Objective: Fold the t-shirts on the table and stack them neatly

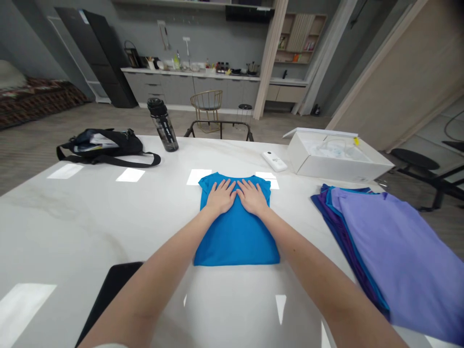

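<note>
A blue T-shirt (pixel 237 237) lies flat on the white table, its neckline at the far side and its straight lower edge toward me. My left hand (pixel 221 195) rests palm down on the upper left of the shirt, fingers stretched out. Beside it, my right hand (pixel 252 197) presses flat on the upper right of the same shirt, fingers also extended. The thumbs almost meet near the middle. The cloth under both palms is hidden.
Several shirts, with a lavender one (pixel 398 241) on top, are stacked at the right. Behind them stands an open white box (pixel 326 166), near a small white device (pixel 274 161). A dark bottle (pixel 163 125), black bag (pixel 105 145) and black flat object (pixel 108 290) are to the left.
</note>
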`<state>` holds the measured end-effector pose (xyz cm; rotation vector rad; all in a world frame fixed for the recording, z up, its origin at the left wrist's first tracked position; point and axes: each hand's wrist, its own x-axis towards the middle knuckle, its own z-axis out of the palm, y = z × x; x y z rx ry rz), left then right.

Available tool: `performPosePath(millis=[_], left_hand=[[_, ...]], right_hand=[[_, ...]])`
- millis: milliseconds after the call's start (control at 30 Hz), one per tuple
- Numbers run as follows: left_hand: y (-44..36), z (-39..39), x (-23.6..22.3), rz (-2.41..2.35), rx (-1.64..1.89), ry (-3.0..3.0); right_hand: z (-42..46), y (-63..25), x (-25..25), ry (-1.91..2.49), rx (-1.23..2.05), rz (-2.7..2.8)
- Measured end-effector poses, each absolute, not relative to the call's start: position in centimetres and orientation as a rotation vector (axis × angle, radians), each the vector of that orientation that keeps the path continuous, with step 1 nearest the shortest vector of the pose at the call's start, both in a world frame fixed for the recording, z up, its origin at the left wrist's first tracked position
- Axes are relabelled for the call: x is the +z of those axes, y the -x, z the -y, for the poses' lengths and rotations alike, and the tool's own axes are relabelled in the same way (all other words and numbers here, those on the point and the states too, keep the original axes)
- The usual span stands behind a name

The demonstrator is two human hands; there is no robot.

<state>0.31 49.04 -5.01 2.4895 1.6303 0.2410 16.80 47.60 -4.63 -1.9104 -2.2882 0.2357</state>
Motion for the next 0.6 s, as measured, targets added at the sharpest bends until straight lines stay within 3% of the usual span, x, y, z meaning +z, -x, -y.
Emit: performPosePath(millis=[267, 600], left_hand=[[4.2, -50.4, -4.7, -1.834, 0.132, -2.272], [5.3, -51.4, -4.0, -1.954, 0.275, -2.135]], right_hand=[[-48.1, -20.2, -3.6, 2.157, 0.366, 2.214], [-48.8, -21.5, -3.9, 2.203, 0.335, 2.048]])
